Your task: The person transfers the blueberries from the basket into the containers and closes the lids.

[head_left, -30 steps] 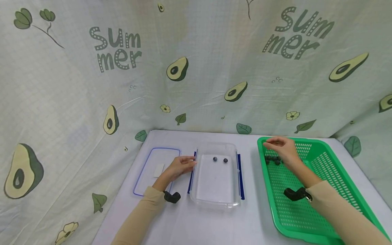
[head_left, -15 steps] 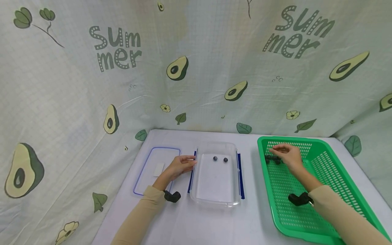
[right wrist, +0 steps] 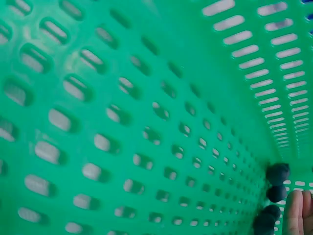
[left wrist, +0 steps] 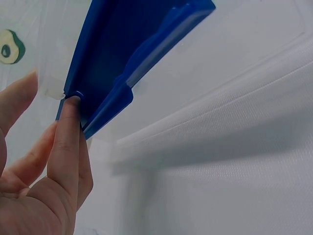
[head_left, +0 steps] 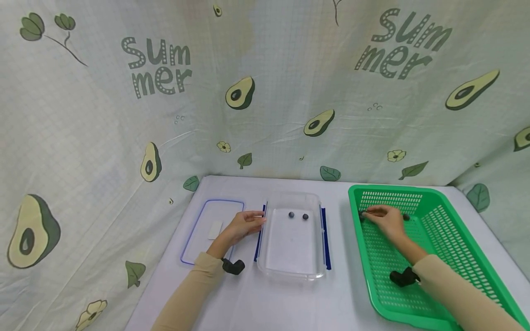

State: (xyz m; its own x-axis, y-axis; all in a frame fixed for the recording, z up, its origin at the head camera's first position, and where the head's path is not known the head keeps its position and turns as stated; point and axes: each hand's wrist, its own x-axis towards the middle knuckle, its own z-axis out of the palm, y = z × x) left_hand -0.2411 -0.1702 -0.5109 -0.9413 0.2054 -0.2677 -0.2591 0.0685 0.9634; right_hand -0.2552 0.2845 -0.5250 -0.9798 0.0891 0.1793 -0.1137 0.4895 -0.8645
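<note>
A clear plastic food container [head_left: 293, 271] stands mid-table with two blueberries [head_left: 305, 217] on its floor near the far end. My left hand [head_left: 242, 225] is at its left side, where in the left wrist view a fingertip touches the blue locking flap [left wrist: 112, 58]. The thumb stays apart from the flap. Inside the green basket [head_left: 364, 271], my right hand [head_left: 388, 221] reaches low into the far left corner among more blueberries [right wrist: 277, 174]. Its fingers [right wrist: 295, 210] look straight beside the berries in the right wrist view; the thumb is hidden there.
The blue-edged clear lid [head_left: 194, 234] lies left of the container, bearing a white label [head_left: 215, 229]. Another blue flap [head_left: 326, 243] hangs on the container's right side. The basket's raised rim surrounds the right hand. A printed curtain [head_left: 281, 92] hangs behind the table.
My right hand has moved down and slightly back into the basket, from above the rim to the berries. A blueberry right of the hand now shows. The left hand stays put.
</note>
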